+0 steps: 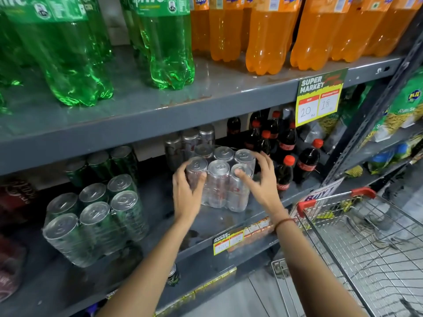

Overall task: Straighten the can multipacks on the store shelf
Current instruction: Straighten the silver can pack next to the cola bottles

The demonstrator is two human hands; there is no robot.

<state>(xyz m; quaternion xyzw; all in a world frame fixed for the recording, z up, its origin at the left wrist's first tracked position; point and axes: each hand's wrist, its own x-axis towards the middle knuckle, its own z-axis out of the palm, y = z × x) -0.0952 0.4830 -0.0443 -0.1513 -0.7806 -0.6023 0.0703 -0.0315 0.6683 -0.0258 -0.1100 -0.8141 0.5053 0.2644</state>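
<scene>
On the middle shelf (229, 221), the silver six-pack (219, 186) sits mid-depth and looks skewed to the edge. Your left hand (186, 195) grips its front-left can. Your right hand (263, 181) cups the right side, fingers (263, 160) curled round the wrap, thumb on a lid. Both sides held, likely to twist it square. Green pack (96, 216) well left. Cola bottles (286, 165) just right, so little swing room. Cart (366, 225) beside you.

Both reaching forward, left hand (186, 191) gripping, right hand (261, 179) splayed, gripping
</scene>
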